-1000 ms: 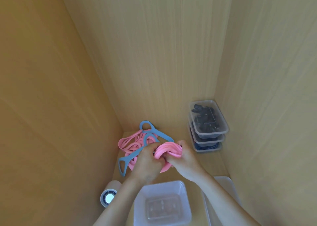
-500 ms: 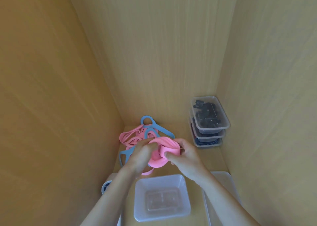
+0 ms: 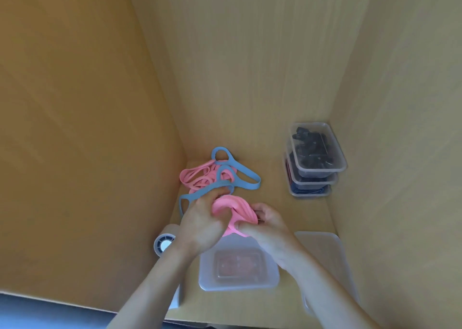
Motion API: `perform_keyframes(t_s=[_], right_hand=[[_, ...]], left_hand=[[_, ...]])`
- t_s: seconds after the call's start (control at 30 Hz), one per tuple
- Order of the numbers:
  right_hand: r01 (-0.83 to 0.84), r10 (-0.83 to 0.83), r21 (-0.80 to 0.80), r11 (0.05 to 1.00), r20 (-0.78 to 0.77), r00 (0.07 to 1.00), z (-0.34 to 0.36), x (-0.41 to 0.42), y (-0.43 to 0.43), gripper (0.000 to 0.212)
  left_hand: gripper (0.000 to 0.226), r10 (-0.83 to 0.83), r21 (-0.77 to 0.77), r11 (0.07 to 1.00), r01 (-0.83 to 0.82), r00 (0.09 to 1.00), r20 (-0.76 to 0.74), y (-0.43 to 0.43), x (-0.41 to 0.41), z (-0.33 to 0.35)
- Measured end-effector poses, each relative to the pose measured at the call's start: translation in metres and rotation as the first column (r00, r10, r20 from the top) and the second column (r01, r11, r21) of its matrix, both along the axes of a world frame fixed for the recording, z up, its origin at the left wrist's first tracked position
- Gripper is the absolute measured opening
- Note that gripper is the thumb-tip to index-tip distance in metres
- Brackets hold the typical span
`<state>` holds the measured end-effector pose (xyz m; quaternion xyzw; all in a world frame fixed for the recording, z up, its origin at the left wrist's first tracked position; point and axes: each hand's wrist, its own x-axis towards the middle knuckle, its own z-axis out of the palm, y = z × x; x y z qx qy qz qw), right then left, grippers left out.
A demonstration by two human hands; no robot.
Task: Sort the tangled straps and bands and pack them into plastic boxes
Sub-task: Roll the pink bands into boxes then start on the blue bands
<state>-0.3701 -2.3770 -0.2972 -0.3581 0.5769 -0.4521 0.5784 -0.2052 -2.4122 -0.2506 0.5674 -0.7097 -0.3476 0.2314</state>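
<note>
Both hands mid-frame gripping a folded pink band [image 3: 233, 210]: left hand [image 3: 202, 225] w/ fingers curled round it, right hand [image 3: 266, 225] pinching its edge, prob just above the open plastic box [image 3: 238, 282].

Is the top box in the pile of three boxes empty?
No, the top box has dark black things packed inside it, which show through its clear walls.

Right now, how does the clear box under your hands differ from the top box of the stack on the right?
The near box stands alone; the top box sits on two others. The near box looks empty; the top box holds dark items. The near box lies close by the right hand; the top box sits in the far right corner. Both are clear rectangular plastic.
</note>
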Motion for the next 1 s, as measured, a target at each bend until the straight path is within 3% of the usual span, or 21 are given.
perform_keyframes(t_s=[0.07, 0.17, 0.2, 0.33, 0.47, 0.6, 0.8, 1.0], right_hand=[[-0.018, 0.018, 0.030, 0.999, -0.018, 1.000, -0.004, 0.001, 0.006, 0.050], [-0.030, 0.036, 0.084, 0.996, -0.073, 0.997, -0.012, -0.003, 0.014, 0.044], [-0.039, 0.050, 0.107, 0.994, -0.099, 0.994, -0.015, -0.006, 0.017, 0.045], [-0.104, 0.137, 0.184, 0.977, -0.173, 0.975, -0.020, -0.008, 0.022, 0.049], [-0.125, 0.185, 0.240, 0.963, -0.250, 0.950, -0.018, -0.005, 0.024, 0.065], [-0.176, 0.276, 0.307, 0.935, -0.320, 0.907, -0.017, -0.001, 0.028, 0.063], [-0.198, 0.329, 0.338, 0.920, -0.395, 0.858, -0.027, 0.009, 0.028, 0.058], [-0.277, 0.437, 0.362, 0.890, -0.503, 0.746, -0.029, 0.008, 0.028, 0.052]], left_hand=[[0.055, -0.013, -0.031, 0.999, 0.013, 1.000, 0.003, 0.005, 0.013, -0.004], [0.045, -0.071, 0.056, 0.994, 0.097, 0.934, -0.351, 0.006, 0.034, -0.002], [0.043, -0.097, 0.052, 0.991, 0.126, 0.921, -0.377, 0.008, 0.039, -0.001], [0.065, -0.137, 0.045, 0.988, 0.145, 0.979, -0.152, 0.024, 0.055, -0.027], [0.086, -0.265, -0.024, 0.963, 0.267, 0.963, 0.050, 0.048, 0.056, -0.055], [0.100, -0.263, -0.043, 0.962, 0.269, 0.958, 0.113, 0.062, 0.055, -0.072], [0.090, -0.229, -0.024, 0.972, 0.234, 0.963, 0.141, 0.067, 0.053, -0.083], [0.088, -0.218, -0.022, 0.974, 0.225, 0.960, 0.175, 0.068, 0.056, -0.088]])
